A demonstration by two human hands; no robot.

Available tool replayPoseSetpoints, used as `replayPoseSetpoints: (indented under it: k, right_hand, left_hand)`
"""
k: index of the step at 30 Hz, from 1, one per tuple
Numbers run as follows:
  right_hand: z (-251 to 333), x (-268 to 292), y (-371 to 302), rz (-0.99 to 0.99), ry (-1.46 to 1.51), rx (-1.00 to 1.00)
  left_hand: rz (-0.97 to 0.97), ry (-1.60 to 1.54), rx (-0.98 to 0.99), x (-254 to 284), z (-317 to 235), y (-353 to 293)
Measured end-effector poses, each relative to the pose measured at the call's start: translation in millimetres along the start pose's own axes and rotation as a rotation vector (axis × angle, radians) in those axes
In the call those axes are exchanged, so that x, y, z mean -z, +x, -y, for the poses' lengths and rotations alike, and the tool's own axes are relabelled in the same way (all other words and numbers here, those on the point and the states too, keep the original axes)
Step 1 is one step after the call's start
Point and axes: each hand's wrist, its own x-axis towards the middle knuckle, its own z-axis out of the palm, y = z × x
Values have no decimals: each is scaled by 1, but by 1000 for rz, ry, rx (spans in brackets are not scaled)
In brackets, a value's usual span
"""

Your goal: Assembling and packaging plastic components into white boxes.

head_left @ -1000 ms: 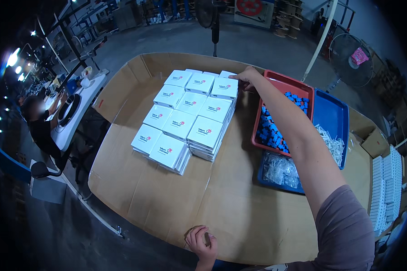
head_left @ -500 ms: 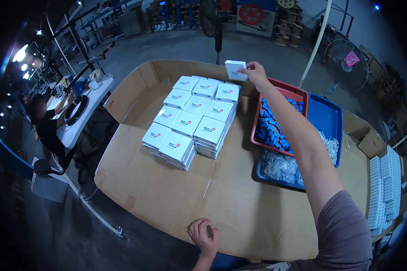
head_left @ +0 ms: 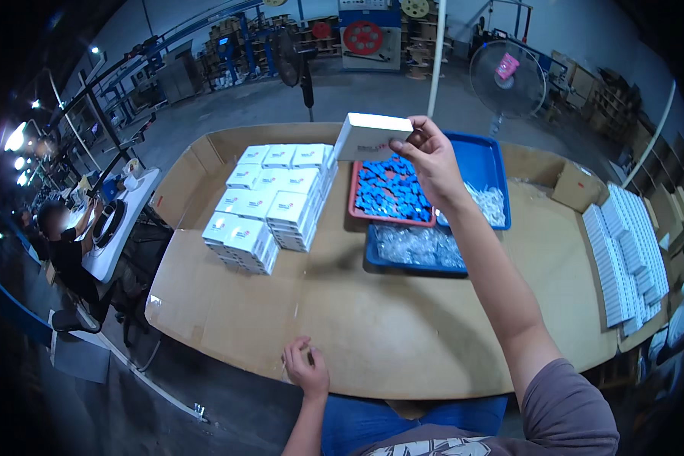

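Note:
My right hand (head_left: 427, 156) pinches a flat white box (head_left: 374, 137) between thumb and fingers. It holds the box up in the air, tilted, above the far side of the red tray (head_left: 353, 199), which contains blue plastic pieces (head_left: 394, 188). To the left, similar white boxes (head_left: 270, 199) stand in stacked rows on the cardboard-covered table (head_left: 403, 334). My left hand (head_left: 307, 366) rests at the table's near edge, fingers loosely curled, with a small dark gap by the thumb and no object showing.
Beneath the red tray are a blue tray (head_left: 495, 156) with small white pieces and another blue tray (head_left: 372, 257) of clear plastic bags. More white boxes (head_left: 623, 254) are stacked at the right. A raised cardboard wall (head_left: 235, 137) borders the table. Another person (head_left: 68, 243) works at the left.
My right hand has brought the white box nearer and tipped it. The view has swung right and up, shifting the stacks and trays left in the picture. My left hand stays at the near edge.

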Motion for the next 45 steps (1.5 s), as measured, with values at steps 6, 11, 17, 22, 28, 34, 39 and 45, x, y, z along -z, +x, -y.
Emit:
replayPoseSetpoints:
  k: [6, 11, 17, 22, 28, 34, 39, 45]
  right_hand:
    - [-8, -3, -170, -212, 474, -357]
    - [-27, 10, -313, -290, 546, -526]
    - [-4, -2, -381, -348, 154, -587]
    - [10, -2, -387, -219, -313, -310]
    - [7, -14, -393, -227, -245, -332]
    - [7, -17, -388, -52, -393, -232]
    - [-12, -10, -401, -10, -632, -27]
    - [-20, -7, -403, -15, -681, 50]
  left_hand:
    - [144, -325, 242, -3, -31, 2]
    - [927, -977, 799, -27, -133, 3]
    - [1309, -1108, 964, -46, -155, -31]
    - [1256, -974, 677, -36, -173, -45]
    - [1087, -916, 816, -35, -193, -54]
    - [960, -1003, 1040, -38, -184, -59]
    - [958, -996, 1019, -41, -192, -73]
    - [930, -1002, 1017, -40, -198, -80]
